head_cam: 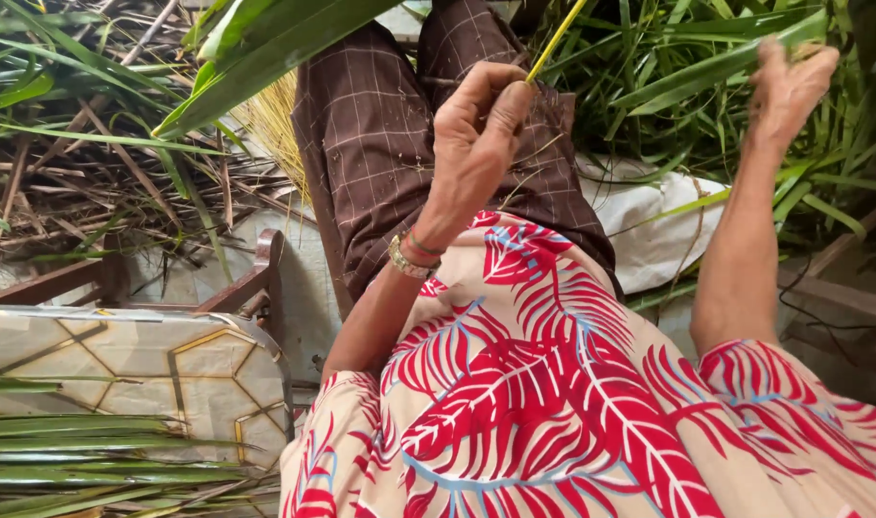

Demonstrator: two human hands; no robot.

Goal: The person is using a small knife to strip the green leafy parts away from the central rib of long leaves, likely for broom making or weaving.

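Dense palm leaves (706, 67) crowding hands (476, 125)

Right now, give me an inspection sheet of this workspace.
Surface: patterned cushioned seat at lower left, long green leaves lying across its front.
Job's things: thin yellow-green leaf rib; green palm leaves ahead.
Clutter: dry brown fronds at upper left; white sack under the leaves.
Fingers: left hand pinches the rib; right hand is blurred, closed among the green leaves.
Cables: thin dark cord at right, kind unclear.
Surroundings: wooden chair frame; bundle of straw-coloured ribs.
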